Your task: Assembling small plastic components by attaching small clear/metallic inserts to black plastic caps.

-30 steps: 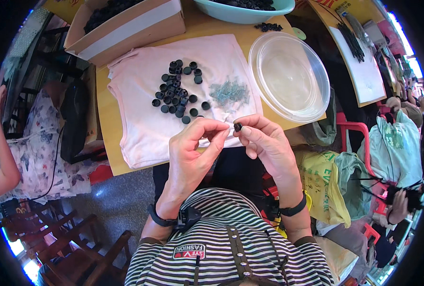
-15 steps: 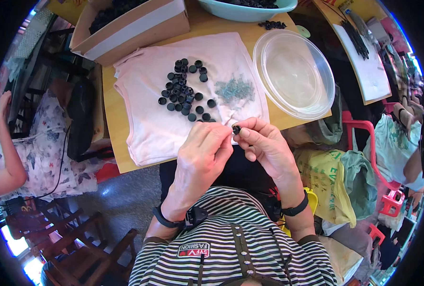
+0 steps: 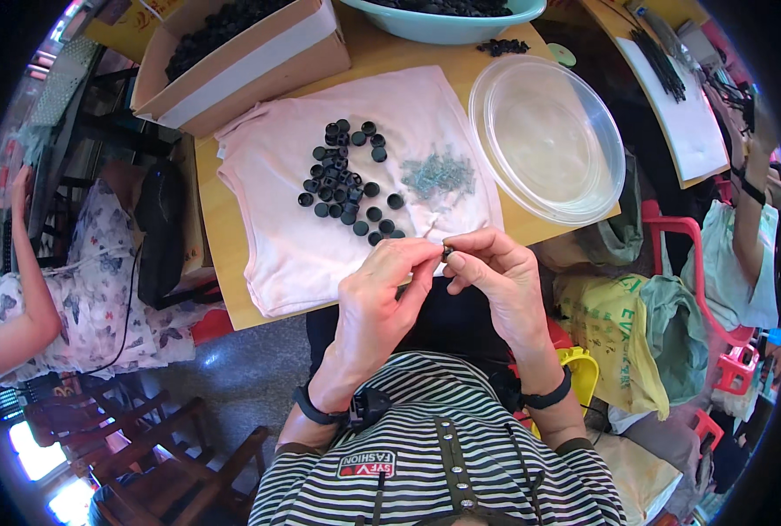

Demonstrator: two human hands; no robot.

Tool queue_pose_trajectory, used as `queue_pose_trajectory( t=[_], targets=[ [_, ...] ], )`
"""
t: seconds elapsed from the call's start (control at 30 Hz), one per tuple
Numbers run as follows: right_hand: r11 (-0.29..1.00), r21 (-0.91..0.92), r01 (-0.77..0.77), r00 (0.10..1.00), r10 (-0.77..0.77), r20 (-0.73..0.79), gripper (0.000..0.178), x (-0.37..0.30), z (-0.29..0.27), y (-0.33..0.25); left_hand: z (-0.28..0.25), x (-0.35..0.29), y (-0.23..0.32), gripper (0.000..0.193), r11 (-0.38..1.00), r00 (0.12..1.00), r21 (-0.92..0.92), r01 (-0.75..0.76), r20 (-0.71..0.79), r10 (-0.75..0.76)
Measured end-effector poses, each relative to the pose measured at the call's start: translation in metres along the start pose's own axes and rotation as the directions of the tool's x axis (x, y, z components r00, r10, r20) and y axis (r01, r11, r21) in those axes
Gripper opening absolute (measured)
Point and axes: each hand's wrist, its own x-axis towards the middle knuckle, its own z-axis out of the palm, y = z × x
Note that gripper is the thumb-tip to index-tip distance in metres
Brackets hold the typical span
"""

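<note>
Above the near edge of a pale pink cloth point(image 3: 289, 272), my two hands meet. My right hand point(image 3: 502, 273) pinches a small black part point(image 3: 447, 252) between thumb and fingertips. My left hand point(image 3: 383, 285) is closed too, its fingertips pressed together right against that part; whatever they hold is too small to make out. Beyond my hands on the cloth lie many short round black caps point(image 3: 333, 182), some with their hollow side up. To their right is a loose heap of tiny clear, greyish-blue pieces point(image 3: 440, 173).
An open cardboard box point(image 3: 259, 74) of black parts stands at the far left of the wooden table point(image 3: 224, 289). A pale blue basin point(image 3: 443, 26) with black pieces sits at the back. Clear round plastic lids point(image 3: 548, 140) lie right. People sit on both sides.
The fingertips of both hands remain together at the small black part, with only slight shifts of the fingers. The whole view has shifted a little.
</note>
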Motion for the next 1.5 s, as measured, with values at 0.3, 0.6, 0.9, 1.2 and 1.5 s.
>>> queue_pose_trajectory(
  t=[0.3, 0.6, 0.9, 1.2, 1.5],
  targets=[
    [0.987, 0.161, -0.017, 0.999, 0.021, -0.024, 0.027, 0.011, -0.015, -0.002, -0.004, 0.029, -0.035, 0.026, 0.891, 0.993, 0.454, 0.030, -0.115, 0.025],
    [0.783, 0.564, -0.262, 0.965, 0.225, 0.136, 0.029, 0.021, -0.025, -0.001, 0.002, 0.037, -0.043, 0.023, 0.881, 0.993, 0.472, 0.021, -0.110, 0.035],
    [0.860, 0.482, -0.169, 0.985, 0.140, 0.096, 0.025, 0.011, -0.014, -0.007, 0.002, 0.013, -0.026, 0.028, 0.788, 0.988, -0.597, 0.152, 0.086, -0.126],
    [0.956, -0.054, 0.287, 0.957, -0.284, 0.065, 0.019, -0.005, 0.016, -0.012, -0.006, 0.003, -0.017, 0.037, 0.926, 0.997, -0.374, 0.055, 0.064, -0.034],
    [0.981, 0.119, 0.154, 0.986, -0.160, 0.046, 0.020, -0.006, 0.010, -0.008, 0.003, -0.006, -0.012, 0.028, 0.792, 0.994, -0.607, 0.064, -0.028, -0.103]
  ],
)
